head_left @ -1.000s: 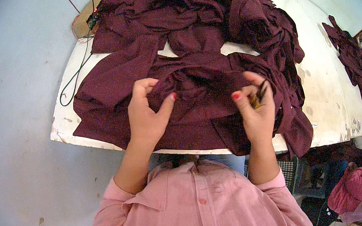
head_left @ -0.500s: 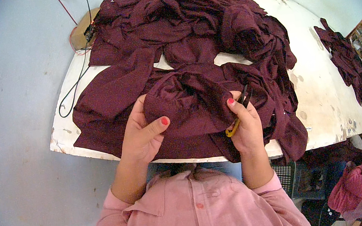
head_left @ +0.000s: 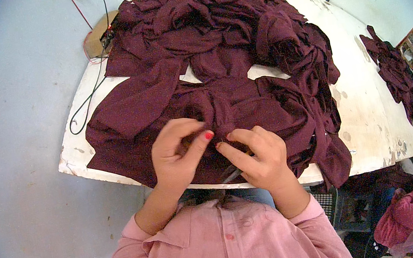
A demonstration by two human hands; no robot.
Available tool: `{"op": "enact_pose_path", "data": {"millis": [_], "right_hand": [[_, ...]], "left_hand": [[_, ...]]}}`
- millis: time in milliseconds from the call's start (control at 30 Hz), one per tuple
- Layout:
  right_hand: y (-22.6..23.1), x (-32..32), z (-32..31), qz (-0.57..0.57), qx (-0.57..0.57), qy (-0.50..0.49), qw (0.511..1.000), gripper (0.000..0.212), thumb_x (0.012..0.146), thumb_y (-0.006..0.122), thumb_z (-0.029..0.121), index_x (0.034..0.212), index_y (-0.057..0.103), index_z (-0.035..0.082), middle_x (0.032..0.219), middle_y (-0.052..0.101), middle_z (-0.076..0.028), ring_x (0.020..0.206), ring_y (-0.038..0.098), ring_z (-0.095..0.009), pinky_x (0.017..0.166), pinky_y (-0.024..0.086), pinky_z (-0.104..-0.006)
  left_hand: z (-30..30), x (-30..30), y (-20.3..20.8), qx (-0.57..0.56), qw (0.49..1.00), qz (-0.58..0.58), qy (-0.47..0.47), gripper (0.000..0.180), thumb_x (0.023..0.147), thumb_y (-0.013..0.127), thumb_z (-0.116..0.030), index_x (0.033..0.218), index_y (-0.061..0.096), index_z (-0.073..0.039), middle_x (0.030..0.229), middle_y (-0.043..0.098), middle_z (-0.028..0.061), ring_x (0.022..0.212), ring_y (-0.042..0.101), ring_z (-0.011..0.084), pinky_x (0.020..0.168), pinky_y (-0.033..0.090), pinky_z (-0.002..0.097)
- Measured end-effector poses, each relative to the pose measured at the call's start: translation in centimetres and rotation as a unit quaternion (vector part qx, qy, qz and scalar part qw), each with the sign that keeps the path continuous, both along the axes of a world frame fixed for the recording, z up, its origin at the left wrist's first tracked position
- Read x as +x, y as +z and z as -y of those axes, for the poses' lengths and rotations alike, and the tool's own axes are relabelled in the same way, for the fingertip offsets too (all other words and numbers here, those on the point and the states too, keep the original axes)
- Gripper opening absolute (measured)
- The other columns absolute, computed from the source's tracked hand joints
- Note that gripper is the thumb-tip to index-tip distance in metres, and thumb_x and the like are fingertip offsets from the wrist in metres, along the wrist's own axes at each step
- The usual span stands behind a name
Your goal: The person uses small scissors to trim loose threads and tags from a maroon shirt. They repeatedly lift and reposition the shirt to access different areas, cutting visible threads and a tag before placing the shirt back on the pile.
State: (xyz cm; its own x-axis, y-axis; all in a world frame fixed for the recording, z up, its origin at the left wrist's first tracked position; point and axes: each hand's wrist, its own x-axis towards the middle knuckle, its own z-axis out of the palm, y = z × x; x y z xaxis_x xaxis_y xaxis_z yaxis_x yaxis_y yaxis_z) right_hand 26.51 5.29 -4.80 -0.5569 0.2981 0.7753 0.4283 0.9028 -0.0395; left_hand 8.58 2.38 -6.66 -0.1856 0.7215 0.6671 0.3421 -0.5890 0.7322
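A dark maroon garment (head_left: pixel 162 125) lies spread in front of me at the table's near edge. Over its middle, my left hand (head_left: pixel 180 152) is curled, thumb and forefinger tips close together beside a gathered part of the cloth. Motion blurs those fingertips, and anything between them is too small to make out. Close by on the right, my right hand (head_left: pixel 262 155) has thumb and forefinger drawn together at the cloth. Small thread snips (head_left: pixel 232 174) are tucked in that hand, the dark blades pointing down and left; the palm and fingers cover most of the handle.
A large heap of maroon garments (head_left: pixel 233 22) covers the far part of the white table (head_left: pixel 365 109). At the far left, a black cable (head_left: pixel 86 113) hangs by a brown box (head_left: pixel 98 41). More dark cloth (head_left: pixel 391 72) lies at right, where another person (head_left: pixel 401 217) sits.
Both hands have come together over the garment's middle. The raised, bunched cloth now lies lower and flatter. In my right hand, the snips have swung from pointing up to pointing down-left.
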Motion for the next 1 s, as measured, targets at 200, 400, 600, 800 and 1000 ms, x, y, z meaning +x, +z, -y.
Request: {"op": "enact_pose_path", "data": {"millis": [200,400,600,800,1000], "right_hand": [[-1.8,-0.6,-0.6,-0.141,-0.051,0.049,0.988,0.031,0.061,0.063,0.008,0.092,0.069,0.008,0.089,0.063,-0.008,0.062,0.058,-0.02,0.051,0.045,-0.0291],[-2.9,-0.5,-0.8,-0.171,-0.047,0.04,0.983,0.029,0.061,0.063,0.006,0.089,0.07,0.007,0.088,0.063,-0.009,0.061,0.059,-0.021,0.049,0.044,-0.0297],[-2.5,0.1,-0.5,-0.102,-0.025,0.006,0.994,0.027,0.063,0.063,0.006,0.089,0.071,0.008,0.089,0.063,-0.009,0.064,0.06,-0.022,0.051,0.047,-0.0297],[-1.9,-0.9,-0.9,-0.161,-0.129,0.022,0.978,0.049,0.059,0.063,-0.002,0.107,0.063,0.005,0.101,0.065,-0.014,0.081,0.066,-0.029,0.064,0.054,-0.0347],[-3.0,-0.2,-0.6,-0.135,-0.206,0.027,0.969,0.03,0.066,0.061,-0.008,0.094,0.06,0.001,0.086,0.064,-0.014,0.076,0.064,-0.028,0.068,0.052,-0.0331]], "left_hand": [[0.4,0.2,0.7,-0.096,0.988,0.011,-0.123,0.019,0.085,0.065,-0.002,0.104,0.067,0.001,0.092,0.065,0.0098,0.084,0.062,0.0141,0.072,0.048,0.0245],[0.6,1.1,0.3,-0.214,0.944,0.171,-0.186,0.016,0.086,0.063,0.0,0.102,0.066,0.001,0.092,0.066,0.0065,0.083,0.06,0.0072,0.071,0.048,0.0212],[-0.3,-0.4,0.0,-0.174,0.965,0.009,-0.198,0.017,0.084,0.065,-0.002,0.101,0.066,0.001,0.09,0.065,0.0061,0.078,0.059,0.0079,0.067,0.047,0.0215],[-0.4,-0.7,0.3,-0.177,0.964,-0.044,-0.192,0.017,0.081,0.069,-0.005,0.097,0.068,-0.001,0.089,0.067,0.0083,0.076,0.063,0.0145,0.066,0.048,0.025],[-0.4,-0.4,0.2,-0.129,0.978,-0.088,-0.14,0.018,0.075,0.072,-0.001,0.092,0.069,-0.003,0.083,0.066,0.0091,0.074,0.064,0.0183,0.065,0.049,0.0267]]}}
